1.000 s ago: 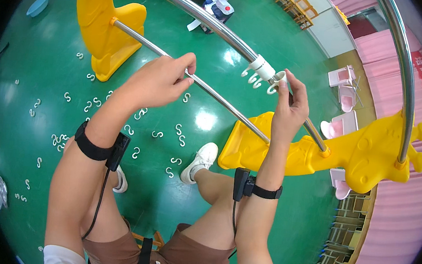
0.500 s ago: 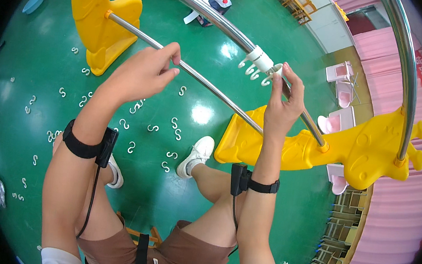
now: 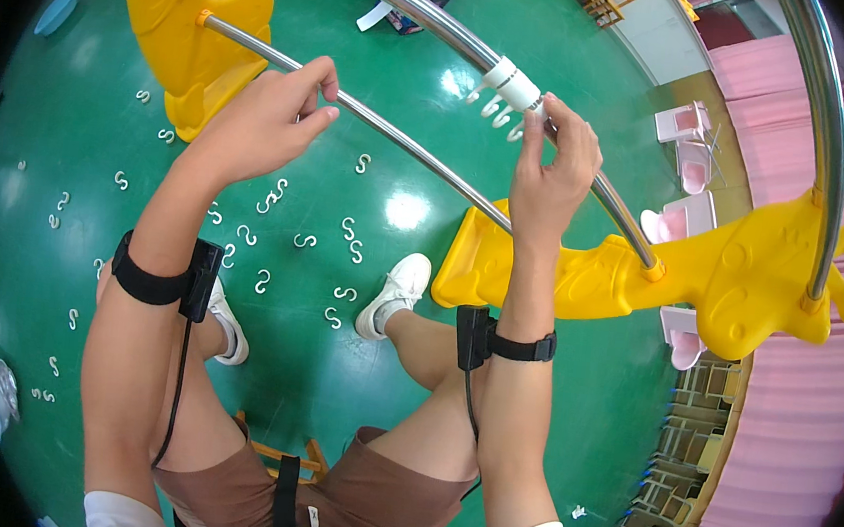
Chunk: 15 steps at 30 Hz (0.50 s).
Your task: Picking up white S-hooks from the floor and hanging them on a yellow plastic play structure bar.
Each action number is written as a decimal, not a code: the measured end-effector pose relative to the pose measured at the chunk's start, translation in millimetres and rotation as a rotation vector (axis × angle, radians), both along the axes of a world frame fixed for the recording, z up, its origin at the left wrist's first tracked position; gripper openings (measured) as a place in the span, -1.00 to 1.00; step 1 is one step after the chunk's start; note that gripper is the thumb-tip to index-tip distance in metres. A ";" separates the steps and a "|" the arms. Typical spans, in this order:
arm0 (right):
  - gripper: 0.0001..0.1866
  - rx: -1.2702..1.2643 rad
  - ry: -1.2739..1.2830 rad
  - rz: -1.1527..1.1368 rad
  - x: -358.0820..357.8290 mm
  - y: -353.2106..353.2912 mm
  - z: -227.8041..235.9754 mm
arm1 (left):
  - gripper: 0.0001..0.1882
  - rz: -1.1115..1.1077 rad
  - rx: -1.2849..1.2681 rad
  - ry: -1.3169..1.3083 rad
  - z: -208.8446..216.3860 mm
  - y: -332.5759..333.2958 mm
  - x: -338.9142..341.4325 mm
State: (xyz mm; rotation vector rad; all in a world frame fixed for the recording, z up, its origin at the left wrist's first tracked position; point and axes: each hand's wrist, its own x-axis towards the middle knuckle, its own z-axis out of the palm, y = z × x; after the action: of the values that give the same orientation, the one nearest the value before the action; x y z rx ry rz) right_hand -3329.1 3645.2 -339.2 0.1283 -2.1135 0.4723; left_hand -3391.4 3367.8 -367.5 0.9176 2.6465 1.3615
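Because they're threaded on metal, white hook rings [image 3: 515, 84]: a little bunch sits on the upper rail [image 3: 424, 15], packed side by side, curls hanging below, just by the right hand [image 3: 556, 165].
Right hand: thumb and fingertips close around the end ring, looks like a light pinch; the fingers hide most of that ring, so can't swear to the exact contact.
Left hand [image 3: 262, 119]: released as far as I can see, loosely curled, thumb apart from the index finger, nothing visible in it. It overlaps the lower bar [image 3: 411, 164] in view, can't tell if it touches.
Ring weight: pretty light I'd guess, plastic by the look of it, no need to squeeze.
Ring stiffness: probably rigid; yanking a curl sideways might crack it.
Rail slip: shiny and smooth, so rings should slide easily and maybe twist around too.
Best hold: pinch the ring band from opposite sides, leave the curl alone.
Loose S-hooks [image 3: 304, 241]: scattered over the green floor [image 3: 590, 409], thin, likely light; I'd grab one by its middle, since the ends could snag.
Yellow giraffe stand [image 3: 582, 274]: carries the rail's right end; looks like moulded plastic, could wobble if shoved.
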 end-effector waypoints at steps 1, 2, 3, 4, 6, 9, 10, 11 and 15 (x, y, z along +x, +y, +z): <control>-0.80 0.099 -0.025 -0.055 0.7 2.3 -0.3 | -0.84 -0.013 0.014 -0.004 -1.2 2.0 -0.3; -0.80 0.094 -0.024 -0.055 1.6 3.3 -0.4 | -0.84 -0.020 0.023 -0.010 -1.5 2.7 0.4; -0.78 0.054 -0.018 -0.040 2.8 4.8 0.2 | -0.84 -0.020 0.017 -0.008 0.7 4.4 0.5; -0.77 0.014 -0.011 -0.026 4.2 6.5 1.3 | -0.84 -0.020 0.015 0.013 3.8 7.2 0.2; -0.75 0.031 -0.048 -0.019 5.0 0.1 2.6 | -0.85 -0.013 0.030 0.022 -1.8 1.9 -1.1; -0.72 -0.022 -0.104 -0.043 11.3 -3.3 9.7 | -0.84 -0.021 0.025 0.006 -4.0 0.0 -4.2; -0.70 -0.081 -0.131 -0.069 12.9 -3.0 11.6 | -0.84 -0.034 0.031 0.025 -5.3 0.8 -6.0; -0.70 -0.084 -0.131 -0.062 13.1 0.2 12.7 | -0.84 -0.041 0.035 0.044 -4.5 0.2 -6.6; -0.69 -0.070 -0.211 -0.034 12.7 2.7 16.7 | -0.84 -0.035 0.024 0.009 0.4 -1.3 -5.6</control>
State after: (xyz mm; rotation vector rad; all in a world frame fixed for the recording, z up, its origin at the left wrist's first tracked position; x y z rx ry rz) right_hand -3316.3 3647.9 -322.5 0.0027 -2.2984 0.5593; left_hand -3397.0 3366.5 -367.1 0.9699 2.6133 1.3885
